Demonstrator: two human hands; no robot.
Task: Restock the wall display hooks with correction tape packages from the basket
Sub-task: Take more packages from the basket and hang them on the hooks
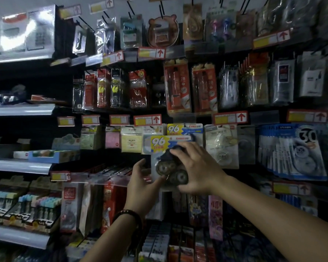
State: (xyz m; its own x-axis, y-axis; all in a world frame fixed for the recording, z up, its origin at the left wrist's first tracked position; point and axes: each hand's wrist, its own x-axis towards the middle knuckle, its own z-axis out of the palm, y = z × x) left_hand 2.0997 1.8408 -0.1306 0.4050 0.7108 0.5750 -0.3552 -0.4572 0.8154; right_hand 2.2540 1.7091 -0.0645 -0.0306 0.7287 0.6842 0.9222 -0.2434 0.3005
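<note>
A correction tape package (164, 148) with a yellow "96" on its blue card is held up in front of the wall display. My left hand (140, 183) grips its lower left corner. My right hand (194, 167) covers the blister front, fingers curled over the tape rolls. Directly behind it a matching "96" package (186, 129) hangs on a hook. The basket is out of view.
Other hanging packs crowd the row: clear tape packs (221, 146) to the right, blue "30" packs (292, 150) further right, sticky notes (131, 139) to the left. Red price tags (147, 120) line the rails. Shelves (19, 165) with pens stand on the left.
</note>
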